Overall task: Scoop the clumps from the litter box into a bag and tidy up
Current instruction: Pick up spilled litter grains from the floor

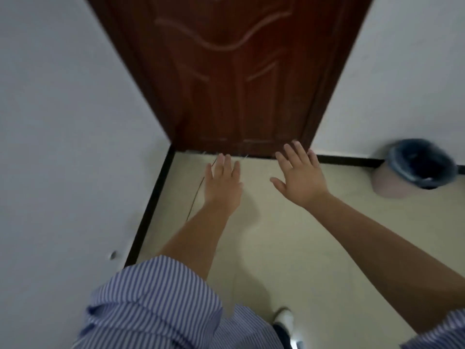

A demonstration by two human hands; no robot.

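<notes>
I see a pale cream tiled floor (pixel 314 248). A pink plastic waste bin with blue liner (pixel 412 170) stands on it by the right wall. A thin dark wire (pixel 195 197) lies near the left skirting.

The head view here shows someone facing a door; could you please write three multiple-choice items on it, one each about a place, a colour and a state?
1. Where does the bin stand?
A. on the floor by the right wall
B. in the left corner
C. hanging on the door

2. What colour is the door?
A. white
B. dark reddish brown
C. green

3. How are the two hands?
A. both gripping a scoop
B. both clenched into fists
C. both open, holding nothing

Answers: 1 A, the bin sits against the baseboard right of the door. 2 B, its panels are dark red-brown wood. 3 C, the left hand and right hand show straight, spread fingers.
</notes>
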